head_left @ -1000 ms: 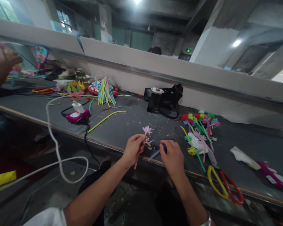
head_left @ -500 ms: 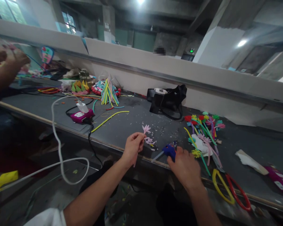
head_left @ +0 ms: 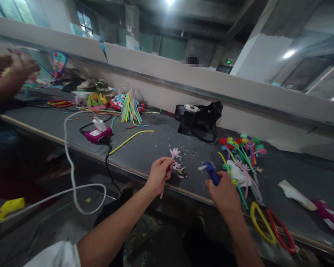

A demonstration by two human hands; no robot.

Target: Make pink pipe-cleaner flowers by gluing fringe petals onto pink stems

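Note:
My left hand (head_left: 160, 174) pinches the stem of a pale pink flower (head_left: 174, 152), its petals upright above the fingertips and the stem end poking out below the hand. My right hand (head_left: 225, 193) is wrapped around a blue glue gun (head_left: 212, 173), raised a little over the table's front edge; a pale glue stick (head_left: 202, 167) shows at its left end. Loose pink petal pieces (head_left: 178, 167) lie on the table just right of the flower.
Several colourful flowers and stems (head_left: 241, 148) lie to the right, near scissors (head_left: 275, 230) with yellow and red handles jutting over the edge. Behind sits a black bag (head_left: 208, 116). Left are a purple power strip (head_left: 98, 134), a white cable (head_left: 69, 155) and a co-worker's hands (head_left: 19, 66).
My right hand has let go of the glue gun, shifted right, then gripped it again and lifted it off the table. The left hand keeps the flower in about the same place.

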